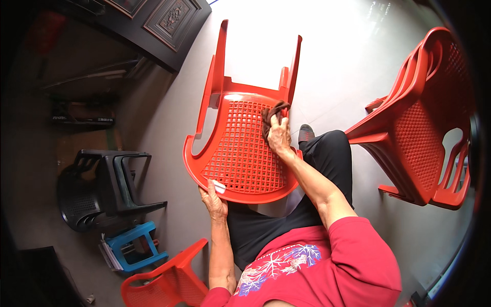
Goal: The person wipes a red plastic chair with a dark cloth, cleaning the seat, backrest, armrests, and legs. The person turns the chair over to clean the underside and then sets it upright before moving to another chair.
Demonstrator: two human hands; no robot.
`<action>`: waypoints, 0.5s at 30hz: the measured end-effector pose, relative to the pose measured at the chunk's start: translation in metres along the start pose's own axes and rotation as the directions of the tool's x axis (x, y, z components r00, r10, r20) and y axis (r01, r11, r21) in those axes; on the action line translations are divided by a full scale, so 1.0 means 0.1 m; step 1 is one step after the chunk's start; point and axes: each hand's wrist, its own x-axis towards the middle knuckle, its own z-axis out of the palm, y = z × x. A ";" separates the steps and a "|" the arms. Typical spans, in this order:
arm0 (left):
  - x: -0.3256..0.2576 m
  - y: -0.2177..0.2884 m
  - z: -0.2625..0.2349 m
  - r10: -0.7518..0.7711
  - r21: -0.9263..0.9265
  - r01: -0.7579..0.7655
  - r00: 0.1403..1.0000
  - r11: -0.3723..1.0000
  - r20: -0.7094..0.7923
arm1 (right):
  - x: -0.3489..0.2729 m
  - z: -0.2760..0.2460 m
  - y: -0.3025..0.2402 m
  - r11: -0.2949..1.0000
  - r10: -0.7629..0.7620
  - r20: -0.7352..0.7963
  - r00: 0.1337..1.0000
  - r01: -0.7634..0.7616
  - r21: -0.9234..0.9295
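A red plastic chair (240, 153) is tipped in front of me, its legs pointing away and its rounded rim close to my lap. My left hand (214, 203) grips that rim at the lower left, the thumb on top beside a small white patch. On the right side of the chair's perforated panel, my right hand (279, 135) is closed around a dark brown cloth (269, 118) and presses it against the plastic. Part of the cloth is bunched under the fingers, which hide some of it.
Several stacked red chairs (414, 130) stand at the right. To the left are a black plastic chair (105, 187), a blue stool (134, 246) and another red chair (171, 279) near my left arm. A dark carved door (169, 25) is at the upper left.
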 end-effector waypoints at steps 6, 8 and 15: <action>0.12 0.08 -0.05 0.001 -0.116 0.000 1.000 0.993 0.008 | -0.92 -0.67 -0.52 0.834 -0.552 0.227 0.803 0.532 0.145; 0.16 0.07 -0.10 -0.026 -0.168 0.037 0.997 0.985 0.069 | -1.06 -0.86 -0.59 0.687 -0.726 0.229 0.648 0.689 0.231; 0.23 0.05 -0.21 -0.019 -0.180 0.025 0.999 0.983 0.039 | -0.54 -0.92 -0.16 0.755 -0.652 0.270 0.708 0.637 0.154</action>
